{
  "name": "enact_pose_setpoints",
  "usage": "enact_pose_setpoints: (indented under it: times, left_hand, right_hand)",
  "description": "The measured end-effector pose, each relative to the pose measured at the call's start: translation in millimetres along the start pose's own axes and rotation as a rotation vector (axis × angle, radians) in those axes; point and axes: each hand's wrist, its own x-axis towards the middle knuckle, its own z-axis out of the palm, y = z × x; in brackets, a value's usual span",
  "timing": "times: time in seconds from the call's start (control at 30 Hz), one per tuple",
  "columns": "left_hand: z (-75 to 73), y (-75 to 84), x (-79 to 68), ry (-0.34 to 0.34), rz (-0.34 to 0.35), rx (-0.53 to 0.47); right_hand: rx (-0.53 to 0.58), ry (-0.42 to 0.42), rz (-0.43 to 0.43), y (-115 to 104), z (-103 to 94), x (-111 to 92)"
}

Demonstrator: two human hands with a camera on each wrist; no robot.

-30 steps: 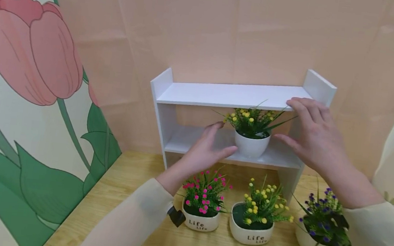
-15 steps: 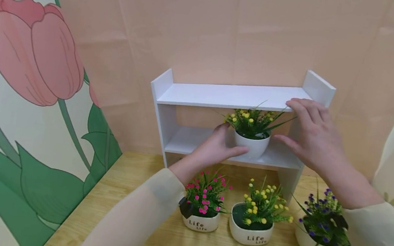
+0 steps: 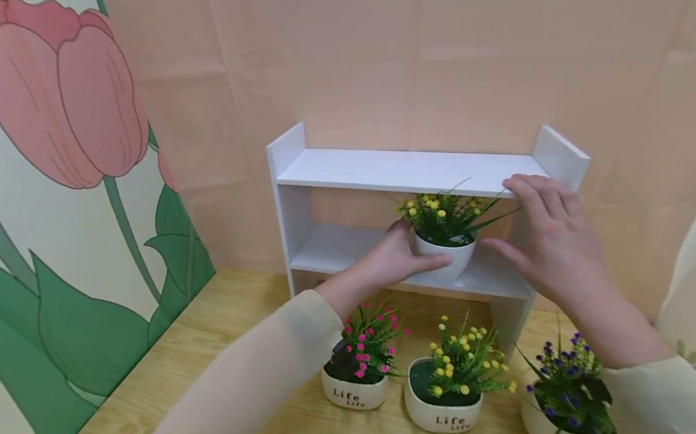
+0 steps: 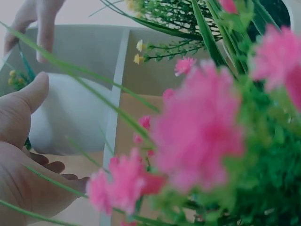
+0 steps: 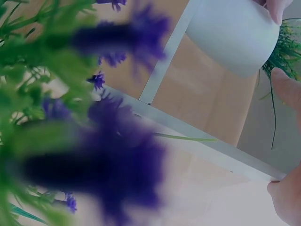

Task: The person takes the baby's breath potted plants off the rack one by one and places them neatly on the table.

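A white pot [image 3: 454, 261] with yellow flowers [image 3: 439, 209] and long green blades sits on the middle board of a white shelf [image 3: 345, 245]. My left hand [image 3: 391, 256] holds this pot at its left side, thumb across the front and fingers behind. In the left wrist view the left thumb [image 4: 35, 92] lies against the white wall of the pot. The fingers of my right hand [image 3: 555, 230] rest on the front edge of the top board, near its right end. Below the board the right thumb [image 5: 284, 87] points toward the pot, apart from it.
Several "Life" pots stand on the wooden table [image 3: 227, 375] before the shelf: one with pink flowers [image 3: 366, 341], one with yellow flowers [image 3: 463, 362], and one with purple flowers [image 3: 573, 393] beneath my right forearm. A peach-coloured backdrop [image 3: 469, 59] hangs behind.
My left hand has moved right, from beside the white pot to around its left side, its thumb now in front. The right hand has stayed on the top board.
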Motion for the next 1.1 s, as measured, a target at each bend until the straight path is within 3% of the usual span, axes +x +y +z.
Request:
enact_pose_setpoints:
  times: [0.4, 0.6, 1.1]
  left_hand:
    - [10.8, -2.2, 6.6, 0.069, -0.074, -0.141]
    - [11.9, -2.3, 3.5, 0.07, -0.132, -0.142]
    - [10.4, 0.2, -2.0, 0.092, -0.138, -0.141]
  right_hand:
    - [0.012, 0.003, 0.003, -1, 1.6, 1]
    - [0.019, 0.008, 0.0, -1, 2.4, 0]
    - [0.014, 0.008, 0.005, 0, 3.3, 0]
